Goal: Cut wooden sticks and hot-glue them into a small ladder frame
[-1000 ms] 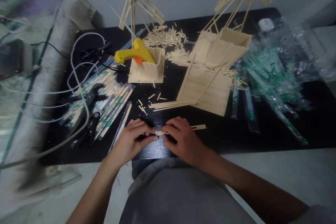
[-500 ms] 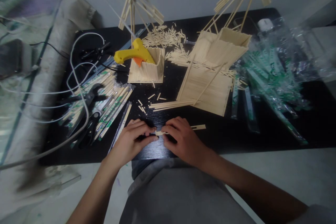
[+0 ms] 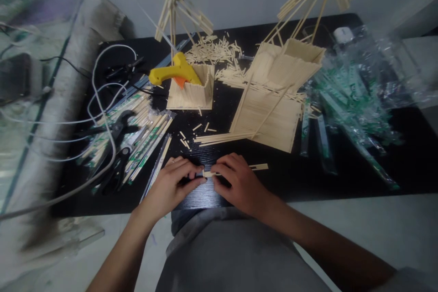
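Near the table's front edge lies a slim piece of joined wooden sticks, with a short crosspiece at its left end. My right hand is closed around its middle, thumb and fingers pressed on both sides; the hand covers much of it. At the left end, my left hand pinches, thumb below and fingers above the small crosspiece. Just beyond my hands lie several loose thin sticks and short cut bits. A yellow glue gun rests in a small stick-built box farther back.
A larger stick-built structure stands at right back, beside plastic wrappers. On the left are wrapped chopsticks, black-handled cutters and a white cable. A pile of cut sticks lies at the back.
Both hands keep the same hold on the stick piece. The view has shifted very slightly; nothing on the table has visibly moved.
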A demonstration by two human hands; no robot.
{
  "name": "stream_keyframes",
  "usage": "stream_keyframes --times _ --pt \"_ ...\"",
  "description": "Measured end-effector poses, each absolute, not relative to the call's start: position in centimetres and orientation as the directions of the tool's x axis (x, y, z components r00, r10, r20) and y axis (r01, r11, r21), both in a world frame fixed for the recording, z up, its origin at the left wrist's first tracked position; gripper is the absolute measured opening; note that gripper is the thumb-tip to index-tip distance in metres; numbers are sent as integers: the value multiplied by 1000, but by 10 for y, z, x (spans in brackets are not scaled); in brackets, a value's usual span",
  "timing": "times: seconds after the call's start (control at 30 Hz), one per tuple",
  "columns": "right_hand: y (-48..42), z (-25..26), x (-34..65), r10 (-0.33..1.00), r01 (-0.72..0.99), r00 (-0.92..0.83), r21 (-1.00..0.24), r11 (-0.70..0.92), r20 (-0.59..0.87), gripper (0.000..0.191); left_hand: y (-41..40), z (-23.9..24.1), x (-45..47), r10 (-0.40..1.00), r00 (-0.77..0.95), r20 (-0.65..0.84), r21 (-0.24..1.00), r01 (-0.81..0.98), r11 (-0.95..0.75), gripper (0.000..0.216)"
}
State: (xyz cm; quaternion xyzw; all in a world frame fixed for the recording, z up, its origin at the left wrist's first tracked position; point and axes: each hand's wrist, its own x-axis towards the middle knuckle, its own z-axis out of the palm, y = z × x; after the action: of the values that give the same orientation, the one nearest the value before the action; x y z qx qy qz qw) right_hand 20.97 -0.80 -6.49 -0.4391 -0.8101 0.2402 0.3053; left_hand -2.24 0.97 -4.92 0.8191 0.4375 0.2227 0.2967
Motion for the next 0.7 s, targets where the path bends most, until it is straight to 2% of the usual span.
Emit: stream_keyframes --times 0.17,0.33,0.53,0.7 --pt "-7 -66 210 862 546 -407 -676 495 303 12 8 -44 -28 867 488 104 669 610 -424 8" --pt "-7 -65 209 862 532 -400 -687 495 311 13 12 -43 -37 944 321 82 653 698 -294 22" --pt "-6 -68 208 869 529 -397 -701 479 295 15 16 -40 -36 961 263 80 630 734 -254 37" --pt "-7 -71 208 869 533 -398 -696 480 294 15 7 -35 -28 946 290 147 633 708 -315 21"
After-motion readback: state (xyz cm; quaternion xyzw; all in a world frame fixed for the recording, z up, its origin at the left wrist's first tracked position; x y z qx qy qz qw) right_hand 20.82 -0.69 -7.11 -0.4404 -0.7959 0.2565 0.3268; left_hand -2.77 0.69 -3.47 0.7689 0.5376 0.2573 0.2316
